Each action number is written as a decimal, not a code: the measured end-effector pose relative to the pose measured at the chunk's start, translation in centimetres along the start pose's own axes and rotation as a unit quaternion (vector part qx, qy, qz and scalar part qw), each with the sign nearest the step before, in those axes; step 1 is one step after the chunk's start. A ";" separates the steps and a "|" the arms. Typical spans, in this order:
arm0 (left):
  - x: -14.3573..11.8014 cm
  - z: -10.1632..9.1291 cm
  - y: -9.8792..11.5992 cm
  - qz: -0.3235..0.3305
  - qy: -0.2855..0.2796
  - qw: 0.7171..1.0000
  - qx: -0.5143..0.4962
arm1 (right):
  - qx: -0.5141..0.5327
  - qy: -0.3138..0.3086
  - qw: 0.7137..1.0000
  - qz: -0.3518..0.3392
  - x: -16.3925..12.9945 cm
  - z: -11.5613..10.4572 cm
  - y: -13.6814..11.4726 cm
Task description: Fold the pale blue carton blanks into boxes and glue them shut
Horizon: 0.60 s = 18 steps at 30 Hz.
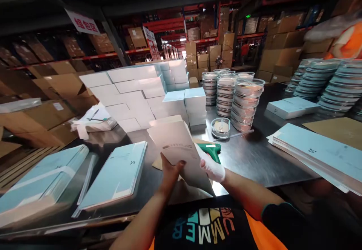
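A pale flat carton (179, 148) with small dark print is held tilted up in front of my body. My left hand (171, 172), bare, grips its lower left side, thumb across the face. On the right edge is my right hand (213, 169) in a white glove, its fingers partly hidden behind the carton. Just beyond the glove lies a green tool with a handle (213, 150), partly covered. A brown sheet (157, 163) shows beneath the carton. To the left rests a stack of light-blue flat sheets (117, 171).
White boxes (132, 95) are piled high behind the carton. Round clear containers (247, 103) stand in tall stacks, with a single one (220, 128) in front. More flat sheets (319, 144) lie at right. A strapped bundle (48, 178) sits at left on the metal table (254, 163).
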<state>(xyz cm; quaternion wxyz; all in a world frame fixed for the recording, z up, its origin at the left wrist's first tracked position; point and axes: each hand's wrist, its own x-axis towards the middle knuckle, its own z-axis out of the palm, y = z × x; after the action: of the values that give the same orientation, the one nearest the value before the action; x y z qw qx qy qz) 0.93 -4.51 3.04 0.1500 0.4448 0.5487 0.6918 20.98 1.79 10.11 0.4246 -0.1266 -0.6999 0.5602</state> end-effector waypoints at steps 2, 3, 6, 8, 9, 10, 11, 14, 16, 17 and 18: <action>-0.5 0.5 -1.0 0.037 0.017 0.999 0.029 | 0.012 0.017 1.000 -0.008 -0.2 -0.4 -1.0; -0.7 0.2 -1.5 0.055 0.009 0.998 0.042 | 0.018 0.025 1.000 -0.006 -0.2 -0.6 -1.4; -0.5 -1.9 -1.6 0.102 0.010 0.991 0.085 | -0.001 0.016 1.000 -0.008 0.3 -0.8 -2.2; 0.0 -3.2 -0.6 0.160 0.026 0.983 0.090 | -0.001 0.027 0.999 -0.019 0.8 -0.2 -2.1; 0.2 -3.6 0.1 0.196 0.026 0.977 0.079 | 0.012 0.053 0.998 -0.020 1.0 0.3 -2.0; 0.3 -3.8 0.8 0.228 0.017 0.971 0.063 | 0.031 0.084 0.996 -0.017 1.2 0.8 -1.8; 0.4 -4.0 1.3 0.252 0.003 0.966 0.049 | 0.052 0.110 0.992 -0.012 1.3 1.2 -1.7; 0.4 -4.3 2.0 0.257 -0.030 0.963 0.074 | 0.061 0.126 0.990 -0.018 1.5 2.1 -1.6; 0.3 -4.6 1.7 0.240 -0.034 0.964 0.114 | 0.046 0.108 0.993 -0.022 1.6 2.3 -1.6; 0.2 -4.8 1.5 0.233 -0.032 0.963 0.130 | 0.039 0.107 0.993 -0.012 1.6 2.5 -1.6; 0.1 -4.9 1.3 0.232 -0.025 0.962 0.141 | 0.027 0.120 0.992 0.004 1.7 2.6 -1.5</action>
<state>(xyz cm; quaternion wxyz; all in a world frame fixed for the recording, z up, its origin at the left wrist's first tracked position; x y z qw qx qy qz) -2.58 -8.01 4.21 -0.0650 0.5941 0.5181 0.6119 18.43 0.62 12.22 0.5064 -0.1839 -0.6280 0.5616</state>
